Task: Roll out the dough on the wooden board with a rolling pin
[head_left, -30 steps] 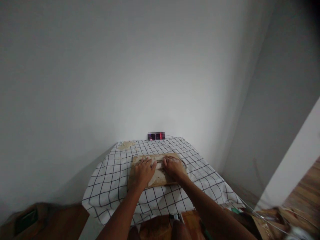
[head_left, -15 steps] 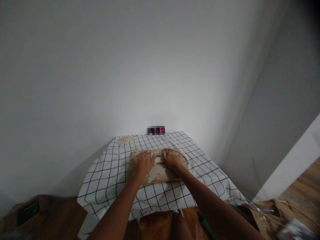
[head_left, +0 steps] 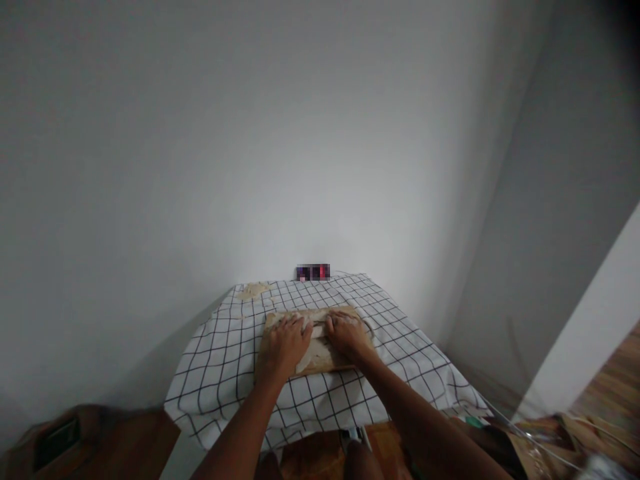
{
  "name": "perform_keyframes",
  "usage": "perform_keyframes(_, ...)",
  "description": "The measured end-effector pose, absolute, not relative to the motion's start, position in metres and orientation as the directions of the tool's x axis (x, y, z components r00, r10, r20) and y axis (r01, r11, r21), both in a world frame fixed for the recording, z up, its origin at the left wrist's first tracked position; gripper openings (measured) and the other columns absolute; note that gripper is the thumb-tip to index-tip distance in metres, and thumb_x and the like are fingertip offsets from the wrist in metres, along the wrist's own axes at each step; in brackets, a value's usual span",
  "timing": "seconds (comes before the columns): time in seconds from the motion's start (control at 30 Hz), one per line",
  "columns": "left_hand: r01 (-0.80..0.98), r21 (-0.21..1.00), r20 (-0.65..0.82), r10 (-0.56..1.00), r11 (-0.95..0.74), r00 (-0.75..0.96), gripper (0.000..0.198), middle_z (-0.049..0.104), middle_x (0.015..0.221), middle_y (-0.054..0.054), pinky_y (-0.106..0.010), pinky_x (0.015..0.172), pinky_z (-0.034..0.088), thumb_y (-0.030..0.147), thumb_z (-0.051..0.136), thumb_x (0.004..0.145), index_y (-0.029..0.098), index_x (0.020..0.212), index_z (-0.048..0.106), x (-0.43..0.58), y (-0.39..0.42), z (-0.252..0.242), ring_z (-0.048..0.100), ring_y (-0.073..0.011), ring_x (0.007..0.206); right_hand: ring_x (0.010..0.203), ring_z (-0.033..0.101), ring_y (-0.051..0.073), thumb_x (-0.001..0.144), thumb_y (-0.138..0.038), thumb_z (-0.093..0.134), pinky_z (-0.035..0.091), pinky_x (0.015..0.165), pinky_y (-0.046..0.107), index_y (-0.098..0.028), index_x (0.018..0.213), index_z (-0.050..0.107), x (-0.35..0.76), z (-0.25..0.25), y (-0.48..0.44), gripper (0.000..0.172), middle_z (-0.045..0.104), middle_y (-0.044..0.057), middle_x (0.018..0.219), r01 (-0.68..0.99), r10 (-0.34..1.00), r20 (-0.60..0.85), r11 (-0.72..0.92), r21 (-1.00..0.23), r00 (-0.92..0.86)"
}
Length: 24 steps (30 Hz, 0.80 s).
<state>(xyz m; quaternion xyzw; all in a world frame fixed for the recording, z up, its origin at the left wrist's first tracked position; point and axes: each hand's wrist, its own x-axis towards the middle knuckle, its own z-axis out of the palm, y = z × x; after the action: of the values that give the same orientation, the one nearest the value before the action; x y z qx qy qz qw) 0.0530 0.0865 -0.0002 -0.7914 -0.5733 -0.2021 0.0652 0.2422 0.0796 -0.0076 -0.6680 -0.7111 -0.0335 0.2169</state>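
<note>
A wooden board (head_left: 325, 365) lies on the checked cloth, its top smeared with a pale, dough-like or clay-like layer (head_left: 316, 353). Across its far half runs a pale bar-like piece (head_left: 319, 331); whether it is a roll of the same stuff or a separate tool I cannot tell. My left hand (head_left: 291, 339) presses on the left end of this piece, palm down with fingers stretched forward. On the right end rests my right hand (head_left: 347, 331), also palm down with fingers extended. Both hands carry whitish smears, and they cover the ends of the piece.
A white cloth with black checks (head_left: 215, 360) covers the table against the wall. At its far left lies a pale flattened patch (head_left: 253, 291); a small blurred dark-and-red object (head_left: 313, 272) stands at the back. Boxes and cables (head_left: 545, 440) clutter the lower right.
The whole scene sits slightly lower in the view, as my head has tilted. Both hands stay on the board at nearly the same places.
</note>
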Motion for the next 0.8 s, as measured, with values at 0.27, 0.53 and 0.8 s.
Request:
perform_keyframes(0.27,0.933,0.138,0.420,0.873,-0.333,0.250,0.041,0.076,0.156,-0.011,-0.053,0.121,0.054,0.043,0.053,0.116,0.027,0.140,0.082,0.051,0.078,-0.004,0.067,-0.0346,0.148,0.139,0.073,0.025,0.120,-0.030,0.039,0.048,0.121,0.035,-0.021,0.122,0.085,0.241,-0.009,0.074,0.047,0.081,0.012,0.145,0.960,0.943,0.334,0.094,-0.263,0.000)
perform_keyframes(0.53,0.938,0.129,0.381,0.889,-0.322,0.253,0.043,0.074,0.158,-0.011,-0.050,0.123,0.053,0.043,0.051,0.118,0.025,0.141,0.082,0.052,0.083,-0.001,0.066,-0.0331,0.150,0.134,0.075,0.025,0.120,-0.029,0.042,0.052,0.114,0.034,-0.022,0.121,0.083,0.242,-0.002,0.072,0.042,0.084,0.012,0.135,0.968,0.949,0.316,0.101,-0.228,-0.024)
perform_keyframes(0.8,0.923,0.062,0.334,0.879,-0.381,0.340,0.041,0.080,0.146,-0.016,-0.045,0.117,0.055,0.037,0.048,0.120,0.022,0.136,0.082,0.051,0.111,0.010,0.073,-0.0319,0.138,0.136,0.074,0.026,0.120,-0.022,0.041,0.052,0.116,0.035,-0.017,0.126,0.080,0.248,-0.011,0.107,0.040,0.080,0.017,0.142,0.980,0.932,0.345,0.162,-0.115,-0.114)
